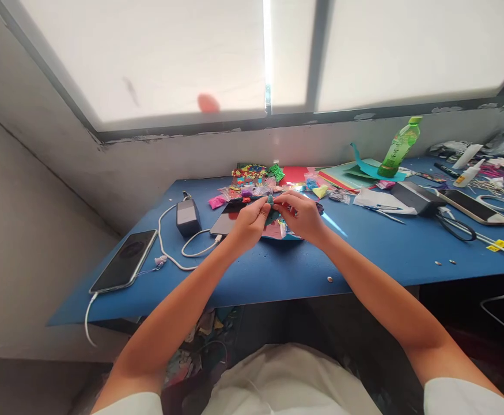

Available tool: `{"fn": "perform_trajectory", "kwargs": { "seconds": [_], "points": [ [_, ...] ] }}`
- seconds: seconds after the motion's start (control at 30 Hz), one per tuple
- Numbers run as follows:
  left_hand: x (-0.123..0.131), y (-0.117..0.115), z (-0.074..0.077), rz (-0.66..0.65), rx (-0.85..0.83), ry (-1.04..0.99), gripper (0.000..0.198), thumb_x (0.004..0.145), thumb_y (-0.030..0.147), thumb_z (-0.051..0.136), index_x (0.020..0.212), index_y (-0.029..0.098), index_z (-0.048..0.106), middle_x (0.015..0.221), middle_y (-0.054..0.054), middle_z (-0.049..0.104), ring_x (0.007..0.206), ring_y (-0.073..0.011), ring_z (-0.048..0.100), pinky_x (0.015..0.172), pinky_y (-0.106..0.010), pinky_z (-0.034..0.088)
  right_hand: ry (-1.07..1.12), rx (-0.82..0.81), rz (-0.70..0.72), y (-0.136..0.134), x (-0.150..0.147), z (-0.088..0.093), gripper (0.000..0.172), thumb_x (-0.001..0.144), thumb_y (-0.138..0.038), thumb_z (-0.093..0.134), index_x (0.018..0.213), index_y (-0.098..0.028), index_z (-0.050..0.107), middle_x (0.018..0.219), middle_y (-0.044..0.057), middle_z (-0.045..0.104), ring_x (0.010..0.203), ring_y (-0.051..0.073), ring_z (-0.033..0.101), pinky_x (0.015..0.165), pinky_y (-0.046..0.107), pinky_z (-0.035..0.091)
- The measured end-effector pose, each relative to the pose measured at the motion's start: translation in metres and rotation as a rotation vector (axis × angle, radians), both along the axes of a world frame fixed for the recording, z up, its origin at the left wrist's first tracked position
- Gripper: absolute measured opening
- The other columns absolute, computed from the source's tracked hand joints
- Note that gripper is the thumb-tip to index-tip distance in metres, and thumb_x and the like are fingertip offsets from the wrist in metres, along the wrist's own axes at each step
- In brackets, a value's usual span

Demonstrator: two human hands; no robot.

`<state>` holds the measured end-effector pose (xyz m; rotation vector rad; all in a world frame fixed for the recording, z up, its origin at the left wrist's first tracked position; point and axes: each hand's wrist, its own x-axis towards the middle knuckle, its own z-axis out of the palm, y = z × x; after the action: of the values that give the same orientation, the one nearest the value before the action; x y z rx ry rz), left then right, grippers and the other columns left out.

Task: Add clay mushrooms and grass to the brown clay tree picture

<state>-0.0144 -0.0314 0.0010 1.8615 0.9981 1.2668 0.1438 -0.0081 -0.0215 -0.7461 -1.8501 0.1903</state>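
"What do you have through the head camera?"

"I have both hands together over the middle of the table. The left hand pinches a small teal piece between its thumb and fingers. The right hand meets it from the other side, its fingers closed on the same piece."

"Can you make out what it is?"

"No, it's too small from where I sit. I see it held up between the fingertips, above the table."

"And around it?"

"Just beside the left hand I see a flat dark device, with a white cable running to it. Behind the hands lie small packets, among them a pink packet and a yellow packet."

"Farther out?"

"On my left, a phone lies near a dark box standing upright. On my right, a green bottle stands toward the wall, and a white glue bottle leans beyond it."
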Motion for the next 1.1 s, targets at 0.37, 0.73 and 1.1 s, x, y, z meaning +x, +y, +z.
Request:
{"fn": "perform_trajectory", "kwargs": {
  "seconds": [0.37,0.73,1.1],
  "points": [
    [-0.001,0.001,0.003,-0.002,0.064,0.014,0.034,0.088,0.047,0.054,0.068,0.021,0.047,0.061,0.003,0.042,0.061,-0.0139,0.037,0.058,-0.026,0.031,0.016,-0.21,0.126,-0.009,-0.002,0.009,0.045,0.093,-0.061,0.036,0.076,-0.021,0.046,0.064,0.001,0.053,0.06,0.013,0.05,0.055,0.026,0.041],
    [-0.002,-0.001,0.003,0.033,0.076,0.013,0.028,0.09,0.028,0.052,0.064,0.02,0.044,0.061,0.003,0.043,0.061,-0.0129,0.037,0.06,-0.026,0.03,0.066,-0.34,0.212,-0.016,-0.007,0.015,0.057,0.076,-0.076,0.052,0.067,-0.02,0.047,0.059,-0.003,0.046,0.053,0.009,0.042,0.048,0.024,0.036],
    [-0.006,0.0,0.006,0.021,0.242,0.021,0.019,0.082,0.033,0.063,0.091,0.02,0.073,0.094,-0.008,0.064,0.091,-0.0208,0.056,0.067,-0.025,0.044,0.142,-0.442,0.34,-0.018,-0.001,0.019,0.051,0.081,-0.071,0.051,0.072,-0.021,0.047,0.056,-0.004,0.05,0.048,0.009,0.046,0.048,0.023,0.036]
  ]
}}
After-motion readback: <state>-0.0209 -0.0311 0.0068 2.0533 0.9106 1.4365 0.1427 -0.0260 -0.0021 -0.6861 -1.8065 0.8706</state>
